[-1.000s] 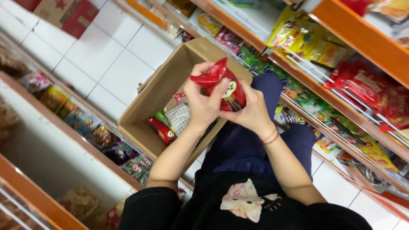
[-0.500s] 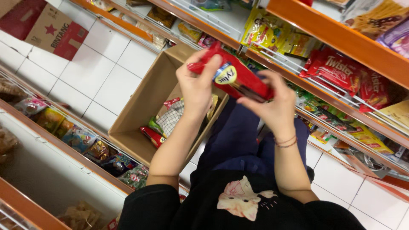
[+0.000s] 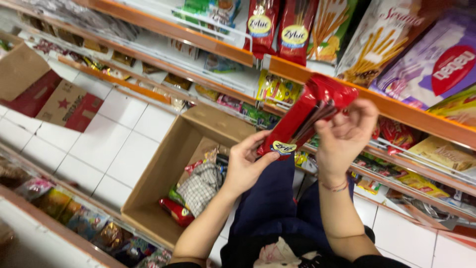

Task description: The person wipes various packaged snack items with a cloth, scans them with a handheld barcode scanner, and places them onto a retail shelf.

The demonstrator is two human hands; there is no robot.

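Red snack packets (image 3: pixel 302 119) sit gripped between both hands, left hand (image 3: pixel 245 166) at the bottom end, right hand (image 3: pixel 344 134) near the top, just below matching shelf packets (image 3: pixel 277 25); best kept squared together.

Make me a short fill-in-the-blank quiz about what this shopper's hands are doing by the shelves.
1. Both hands, left hand and right hand, hold a ____ snack packet.
2. The open box on the floor is made of ____.
3. The floor is covered in white ____.
4. The shelf edge above the packet is coloured ____.

Missing words: red; cardboard; tiles; orange
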